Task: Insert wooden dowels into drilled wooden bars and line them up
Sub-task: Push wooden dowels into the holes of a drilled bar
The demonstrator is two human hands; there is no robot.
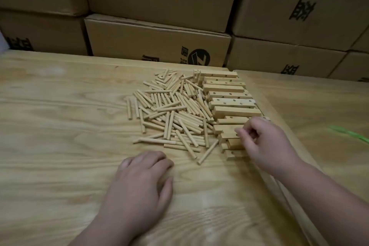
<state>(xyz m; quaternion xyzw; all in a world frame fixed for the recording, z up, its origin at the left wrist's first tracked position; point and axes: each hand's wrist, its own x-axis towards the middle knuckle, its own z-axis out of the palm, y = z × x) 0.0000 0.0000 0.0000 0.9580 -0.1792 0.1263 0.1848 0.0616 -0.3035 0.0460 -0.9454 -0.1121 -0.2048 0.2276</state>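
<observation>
Pale tan dowels (171, 114) lie at the centre. At 2 o'clock from them, bars (229, 94) of the same light wood carry dark holes. The table (60, 126) is yellowish, with wavy brown grain. At 12 o'clock, brown boxes (159, 42) bear black print. A green streak (349, 133) shows at 3 o'clock.

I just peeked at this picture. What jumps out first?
The big loose heap of short pale wooden dowels in the middle of the light wooden table, with a row of drilled pale wooden bars along its right side. The right hand reaches onto the nearest bars; the left hand rests on the table. Printed brown cardboard boxes are stacked behind.
</observation>
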